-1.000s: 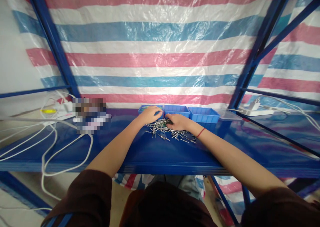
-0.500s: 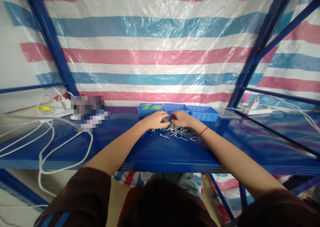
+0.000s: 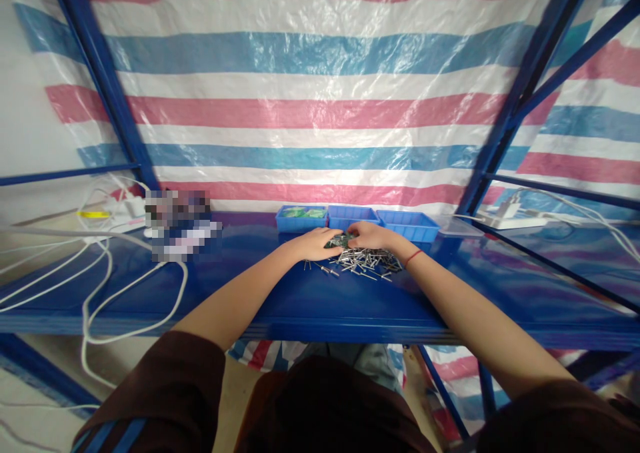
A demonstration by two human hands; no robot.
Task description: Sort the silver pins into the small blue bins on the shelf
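A pile of blind rivets point(image 3: 367, 261), silvery with thin stems, lies loose on the blue tabletop point(image 3: 320, 306). At the pile's far left side, a small dark green, shiny packet point(image 3: 341, 241) shows between my two hands; its exact kind is hard to make out. My left hand point(image 3: 320, 243) curves round its left side, fingers over the top and thumb towards me. From the right, my right hand point(image 3: 371, 236) bends its fingers and thumb onto it. The fingertips are partly hidden.
Behind the pile stand three blue bins in a row: the left bin point(image 3: 295, 224) holds green packets, then a middle bin point(image 3: 353, 214) and a right bin point(image 3: 407, 226). White cables point(image 3: 185, 286) and a power strip point(image 3: 517, 218) lie at the sides. Blue posts frame the table.
My left hand has come from before the left bin down to the pile's left side. Both hands have closed in round the green packet, and rivets have shifted to the right.
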